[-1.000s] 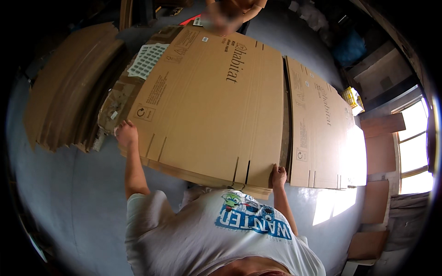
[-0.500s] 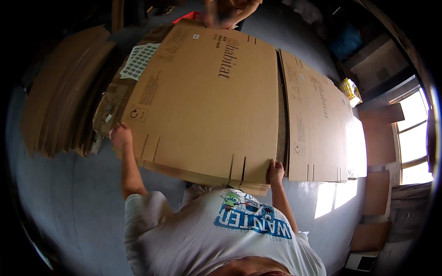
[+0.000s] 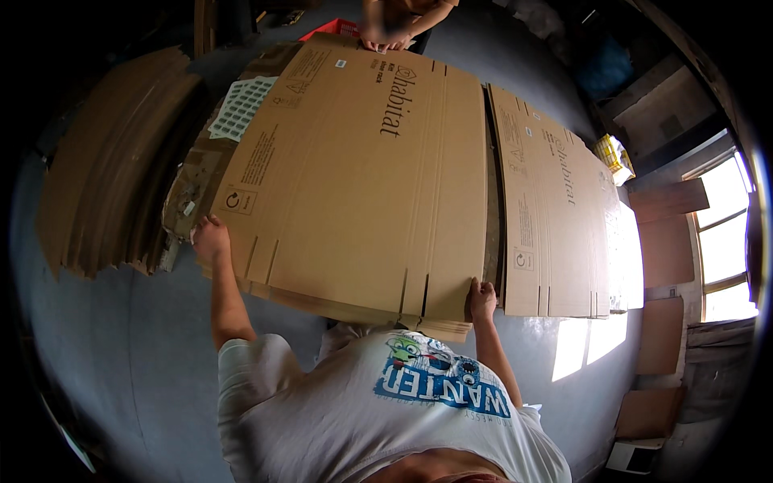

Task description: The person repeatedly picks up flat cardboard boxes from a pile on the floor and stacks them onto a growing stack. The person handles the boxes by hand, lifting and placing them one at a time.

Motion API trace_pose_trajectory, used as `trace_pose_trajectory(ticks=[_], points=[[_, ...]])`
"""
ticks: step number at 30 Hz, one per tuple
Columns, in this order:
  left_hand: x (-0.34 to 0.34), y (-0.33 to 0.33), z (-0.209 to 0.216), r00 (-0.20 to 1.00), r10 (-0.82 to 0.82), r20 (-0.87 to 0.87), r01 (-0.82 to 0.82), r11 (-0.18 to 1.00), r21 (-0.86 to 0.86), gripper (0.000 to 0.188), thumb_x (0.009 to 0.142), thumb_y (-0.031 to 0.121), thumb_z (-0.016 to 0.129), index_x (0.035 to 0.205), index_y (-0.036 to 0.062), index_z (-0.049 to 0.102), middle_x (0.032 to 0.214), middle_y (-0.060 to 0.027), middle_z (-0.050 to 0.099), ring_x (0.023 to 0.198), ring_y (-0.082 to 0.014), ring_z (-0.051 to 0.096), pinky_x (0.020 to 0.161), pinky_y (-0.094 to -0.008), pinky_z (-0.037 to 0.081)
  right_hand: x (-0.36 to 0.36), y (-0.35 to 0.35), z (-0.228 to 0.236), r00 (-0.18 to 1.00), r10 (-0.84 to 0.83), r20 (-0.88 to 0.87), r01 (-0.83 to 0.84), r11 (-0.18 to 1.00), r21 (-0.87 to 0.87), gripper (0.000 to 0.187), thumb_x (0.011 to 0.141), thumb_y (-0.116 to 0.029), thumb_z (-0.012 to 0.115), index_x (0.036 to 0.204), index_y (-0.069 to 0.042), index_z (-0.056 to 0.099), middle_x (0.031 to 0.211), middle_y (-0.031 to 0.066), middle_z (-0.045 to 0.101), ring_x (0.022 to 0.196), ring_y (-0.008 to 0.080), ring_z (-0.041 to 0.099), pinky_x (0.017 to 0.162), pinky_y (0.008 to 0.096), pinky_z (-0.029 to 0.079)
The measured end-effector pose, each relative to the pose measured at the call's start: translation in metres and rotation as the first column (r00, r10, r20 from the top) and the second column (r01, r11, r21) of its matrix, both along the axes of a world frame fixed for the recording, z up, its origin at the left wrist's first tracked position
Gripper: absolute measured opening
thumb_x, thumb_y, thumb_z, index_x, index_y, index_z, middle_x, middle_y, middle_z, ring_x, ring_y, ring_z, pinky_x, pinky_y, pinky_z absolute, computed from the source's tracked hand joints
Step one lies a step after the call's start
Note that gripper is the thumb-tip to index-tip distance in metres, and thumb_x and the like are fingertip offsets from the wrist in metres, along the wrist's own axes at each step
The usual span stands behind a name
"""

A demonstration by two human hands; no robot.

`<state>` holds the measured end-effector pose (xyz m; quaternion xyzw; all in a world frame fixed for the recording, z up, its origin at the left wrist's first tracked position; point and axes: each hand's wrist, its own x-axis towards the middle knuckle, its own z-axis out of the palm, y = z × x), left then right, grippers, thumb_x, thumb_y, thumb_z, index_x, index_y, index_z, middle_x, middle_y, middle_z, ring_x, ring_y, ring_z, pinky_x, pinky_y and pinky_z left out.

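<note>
A large flattened cardboard box (image 3: 346, 185) with dark print lies on top of a stack of similar ones in front of me. My left hand (image 3: 211, 238) is closed on its near left corner. At the near right corner, my right hand (image 3: 482, 299) grips the edge, fingers bent around it and partly hidden. Slots are cut along the near side, and the layered edges of the stack show below. Across the far edge, another person's hands (image 3: 390, 42) are at the cardboard, partly blurred.
A second stack of flattened boxes (image 3: 551, 209) lies to the right, past a narrow gap. Pale green label sheets (image 3: 241, 106) rest at the left on brown cardboard. Flat cardboard (image 3: 113, 161) stands farther left. A red crate (image 3: 332, 29) is at the back, a window (image 3: 722, 233) at right.
The other person's hands have shifted at the far edge and show more clearly over the cardboard. My hands and the top box stay almost in place.
</note>
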<state>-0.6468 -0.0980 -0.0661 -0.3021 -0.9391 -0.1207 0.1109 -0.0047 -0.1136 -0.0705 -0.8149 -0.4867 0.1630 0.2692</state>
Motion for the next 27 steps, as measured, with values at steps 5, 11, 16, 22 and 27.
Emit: trace_pose_trajectory(ticks=[5,11,16,22,27], points=[[0.011,0.006,0.003,0.999,-0.028,-0.037,0.032,0.995,0.093,0.031,0.092,0.031,0.045,0.107,0.0088,0.061,0.104,-0.0108,0.063,0.096,-0.0284,0.06,0.079,-0.0421,0.05,0.024,-0.003,-0.008,0.975,0.016,-0.222,-0.017,1.0,0.0,0.038,0.083,-0.035,0.065,0.078,0.002,0.059,0.069,0.0132,0.061,0.069,0.0249,0.06,0.064,0.0377,0.047],[-0.003,0.001,0.011,0.97,-0.124,-0.211,0.166,0.966,0.197,0.028,0.088,0.029,0.051,0.098,0.0079,0.065,0.089,-0.0127,0.065,0.088,-0.0318,0.061,0.072,-0.0451,0.049,0.008,-0.002,0.043,0.58,0.007,-0.815,-0.021,1.0,-0.006,0.025,0.088,-0.021,0.063,0.069,-0.008,0.052,0.062,-0.0017,0.051,0.051,0.0081,0.046,0.046,0.0259,0.04],[0.0,0.022,0.035,0.975,-0.213,0.068,0.204,0.972,0.12,0.033,0.088,0.034,0.052,0.095,0.0047,0.065,0.083,-0.0177,0.064,0.084,-0.0358,0.06,0.07,-0.047,0.048,0.006,-0.009,0.103,0.535,0.061,-0.842,0.04,0.994,0.098,0.022,0.087,-0.016,0.061,0.07,-0.004,0.054,0.065,-0.0009,0.051,0.058,0.0078,0.047,0.051,0.025,0.04],[-0.03,0.027,0.057,0.574,-0.395,0.718,0.42,0.894,0.157,0.052,0.084,0.046,0.062,0.105,-0.0015,0.062,0.098,-0.0137,0.065,0.091,-0.0246,0.061,0.079,-0.0345,0.047,0.044,0.023,0.207,0.867,0.179,-0.465,-0.1,0.977,0.189,0.029,0.085,-0.023,0.06,0.087,0.006,0.063,0.072,0.0077,0.062,0.066,0.0128,0.056,0.061,0.0303,0.046],[0.12,0.033,0.039,0.038,-0.607,0.794,0.187,0.785,0.591,0.048,0.084,0.03,0.068,0.118,-0.0006,0.054,0.112,-0.0083,0.06,0.098,-0.0196,0.057,0.082,-0.0327,0.047,0.199,0.024,0.242,0.954,0.161,-0.251,-0.059,0.927,0.369,0.034,0.089,-0.027,0.057,0.103,0.004,0.062,0.082,0.0104,0.065,0.075,0.0157,0.058,0.069,0.0315,0.048]])
